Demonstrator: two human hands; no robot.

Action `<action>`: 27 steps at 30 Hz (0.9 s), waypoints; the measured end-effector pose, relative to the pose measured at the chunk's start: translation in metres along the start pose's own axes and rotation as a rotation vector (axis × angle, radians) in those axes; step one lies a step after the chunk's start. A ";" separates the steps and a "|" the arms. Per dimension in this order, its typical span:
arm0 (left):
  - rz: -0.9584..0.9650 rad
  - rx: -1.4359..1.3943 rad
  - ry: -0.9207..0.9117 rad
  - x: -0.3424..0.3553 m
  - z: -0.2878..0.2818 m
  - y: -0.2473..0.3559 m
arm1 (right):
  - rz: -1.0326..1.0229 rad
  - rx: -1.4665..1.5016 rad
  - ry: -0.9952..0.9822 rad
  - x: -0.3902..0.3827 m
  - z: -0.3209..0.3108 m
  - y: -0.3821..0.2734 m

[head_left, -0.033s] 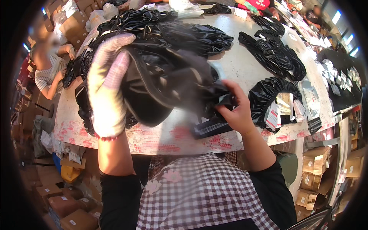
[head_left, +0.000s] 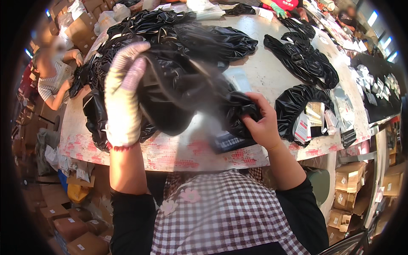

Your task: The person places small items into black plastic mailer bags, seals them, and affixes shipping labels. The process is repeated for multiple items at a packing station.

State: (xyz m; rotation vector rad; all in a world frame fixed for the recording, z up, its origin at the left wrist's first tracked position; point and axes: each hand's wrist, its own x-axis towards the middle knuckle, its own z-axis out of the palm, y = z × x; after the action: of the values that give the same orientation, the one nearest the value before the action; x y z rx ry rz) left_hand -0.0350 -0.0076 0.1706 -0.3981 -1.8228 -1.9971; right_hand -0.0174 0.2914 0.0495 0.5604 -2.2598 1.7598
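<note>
Stretched between my two hands is a glossy black cover (head_left: pixel 165 110) with a seamed edge, its middle smeared by motion. My left hand (head_left: pixel 123 97), in a pale knitted glove with purplish fingertips, is closed on the cover's left edge, the fingers partly hidden behind it. Bare, my right hand (head_left: pixel 264 121) pinches the bunched right end between thumb and fingers. Below that end a flat dark packet (head_left: pixel 233 143) with a pale label lies on the table. To the right sits another gathered black cover (head_left: pixel 291 104), a white and red card (head_left: pixel 302 128) resting in its opening.
More black covers (head_left: pixel 148 23) heap along the table's (head_left: pixel 182 159) far left, and others (head_left: pixel 304 63) lie at the right. A person (head_left: pixel 55 76) handles black material at the left; a green-gloved hand (head_left: pixel 278 10) shows at the far side. Cardboard boxes (head_left: pixel 70 227) stand below left.
My left hand has shifted slightly right and the cover between my hands has sagged and crumpled a little. My right hand has moved down a touch, still gripping it.
</note>
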 end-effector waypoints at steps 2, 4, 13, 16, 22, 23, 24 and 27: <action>-0.127 0.132 0.027 0.009 -0.029 -0.064 | 0.384 0.471 0.018 -0.003 -0.013 0.017; -0.022 0.569 0.029 -0.007 -0.050 -0.123 | 0.698 0.828 -0.001 0.004 -0.018 0.021; 0.054 1.209 0.077 -0.142 -0.023 -0.131 | -0.178 -0.598 0.141 -0.016 -0.038 0.033; -0.136 1.186 0.002 -0.159 -0.029 -0.130 | -0.338 -0.497 -0.422 0.009 -0.011 0.016; 0.004 1.107 -0.314 -0.141 -0.054 -0.123 | 0.254 -1.329 -0.901 0.056 0.020 0.003; 0.203 1.219 -0.279 -0.130 -0.059 -0.113 | 0.295 -1.392 -0.760 0.059 0.012 -0.006; 0.349 1.289 -0.198 -0.112 -0.061 -0.091 | 0.025 -1.324 -0.397 0.059 -0.003 -0.018; 0.533 1.660 0.098 -0.070 -0.064 -0.039 | -0.165 -1.239 0.107 0.037 -0.044 -0.056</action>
State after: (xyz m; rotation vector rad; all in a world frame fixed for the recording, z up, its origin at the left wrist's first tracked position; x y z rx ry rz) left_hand 0.0113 -0.0614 0.0965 -0.1637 -2.2428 0.1434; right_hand -0.0298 0.3162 0.1251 0.3185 -2.5402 0.1070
